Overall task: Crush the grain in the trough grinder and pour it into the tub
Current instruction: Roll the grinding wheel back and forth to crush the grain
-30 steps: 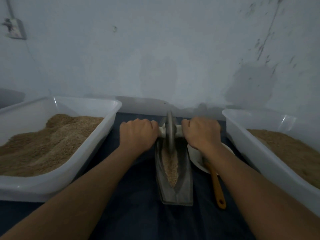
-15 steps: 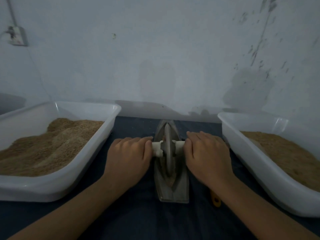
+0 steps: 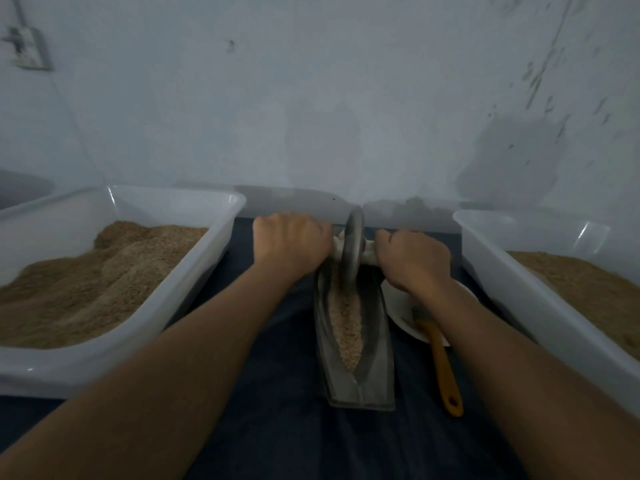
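A grey metal trough grinder (image 3: 375, 372) lies lengthwise on the dark table, with pale crushed grain (image 3: 346, 323) along its groove. Its grey wheel (image 3: 352, 251) stands at the far end of the trough, on a white axle. My left hand (image 3: 291, 242) grips the axle's left end and my right hand (image 3: 412, 259) grips its right end. Both arms are stretched forward. A white tub (image 3: 221, 233) full of brown grain sits on the left, and another white tub (image 3: 491, 258) with brown grain on the right.
A white bowl (image 3: 401, 306) sits right of the trough under my right forearm, with an orange-handled tool (image 3: 445, 368) resting in it. A pale wall rises just behind the table. A dark cloth (image 3: 277, 393) covers the table between the tubs.
The wheel was rolled back to the trough's near-middle half a second ago; now both hands have pushed it to the far end again, baring the grain in the groove.
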### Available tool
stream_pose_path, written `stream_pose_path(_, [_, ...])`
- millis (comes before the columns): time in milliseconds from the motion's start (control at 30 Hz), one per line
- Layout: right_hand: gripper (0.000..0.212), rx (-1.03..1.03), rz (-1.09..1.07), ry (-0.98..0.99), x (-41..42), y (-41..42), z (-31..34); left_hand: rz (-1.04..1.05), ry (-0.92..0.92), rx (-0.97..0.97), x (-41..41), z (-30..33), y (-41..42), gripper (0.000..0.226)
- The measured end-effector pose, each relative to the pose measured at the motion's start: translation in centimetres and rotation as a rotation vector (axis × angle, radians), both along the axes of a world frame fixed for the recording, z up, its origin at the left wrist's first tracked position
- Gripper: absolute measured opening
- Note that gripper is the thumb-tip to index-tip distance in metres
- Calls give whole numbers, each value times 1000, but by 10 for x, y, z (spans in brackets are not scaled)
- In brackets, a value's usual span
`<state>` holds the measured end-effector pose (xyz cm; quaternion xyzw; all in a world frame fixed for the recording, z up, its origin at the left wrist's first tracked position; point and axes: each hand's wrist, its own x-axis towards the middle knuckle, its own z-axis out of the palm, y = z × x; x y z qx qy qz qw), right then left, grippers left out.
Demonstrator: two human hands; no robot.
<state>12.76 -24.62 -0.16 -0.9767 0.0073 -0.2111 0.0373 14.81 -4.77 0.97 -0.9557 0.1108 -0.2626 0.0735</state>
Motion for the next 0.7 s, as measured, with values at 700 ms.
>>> stream_pose_path(700, [41, 3, 65, -240, -65, 15, -5, -83, -122, -60, -65, -35, 27, 40])
